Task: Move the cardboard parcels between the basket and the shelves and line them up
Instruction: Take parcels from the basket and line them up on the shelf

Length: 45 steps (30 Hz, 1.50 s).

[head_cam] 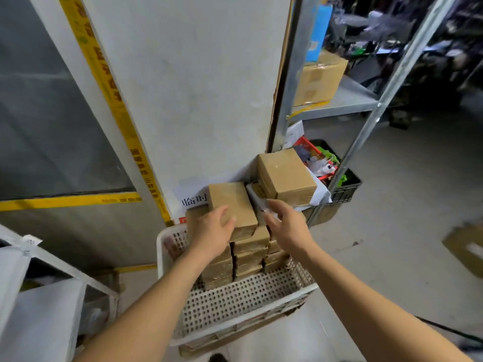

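A white perforated basket [243, 299] stands in front of me, with several brown cardboard parcels [248, 257] stacked at its far side. My left hand [211, 231] rests on a flat parcel [232, 205] on top of the stack, fingers curved over its near edge. My right hand [285, 226] reaches beside it with fingers loosely extended toward white packets; it holds nothing that I can see. Another cardboard parcel [286, 176] lies higher, on a white pile to the right.
A metal shelf rack [347, 100] stands at the right with a larger cardboard box [320, 77] on it. Below it sits a dark crate [345, 189] of mixed items. A white pillar rises behind the basket. A flattened carton [465, 246] lies on the floor at right.
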Each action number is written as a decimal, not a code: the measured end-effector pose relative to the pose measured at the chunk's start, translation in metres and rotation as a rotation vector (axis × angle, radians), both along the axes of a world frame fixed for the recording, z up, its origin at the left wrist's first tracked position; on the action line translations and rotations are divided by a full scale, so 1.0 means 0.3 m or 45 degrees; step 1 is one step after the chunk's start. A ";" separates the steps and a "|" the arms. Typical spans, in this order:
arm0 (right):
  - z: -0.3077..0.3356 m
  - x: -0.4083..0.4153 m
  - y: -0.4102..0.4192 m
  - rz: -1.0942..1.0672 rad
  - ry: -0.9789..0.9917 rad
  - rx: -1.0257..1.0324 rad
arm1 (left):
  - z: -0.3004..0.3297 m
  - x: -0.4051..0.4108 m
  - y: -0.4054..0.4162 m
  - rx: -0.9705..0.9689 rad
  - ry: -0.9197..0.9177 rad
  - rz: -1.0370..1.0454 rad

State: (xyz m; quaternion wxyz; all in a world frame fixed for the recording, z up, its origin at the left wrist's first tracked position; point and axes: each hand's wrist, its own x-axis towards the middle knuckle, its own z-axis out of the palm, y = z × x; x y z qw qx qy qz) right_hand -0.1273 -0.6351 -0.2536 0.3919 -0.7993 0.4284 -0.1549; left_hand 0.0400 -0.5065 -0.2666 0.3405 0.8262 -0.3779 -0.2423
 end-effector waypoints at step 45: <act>-0.049 0.059 -0.379 -0.133 -0.236 0.166 | -0.032 0.022 -0.428 -0.214 0.180 0.254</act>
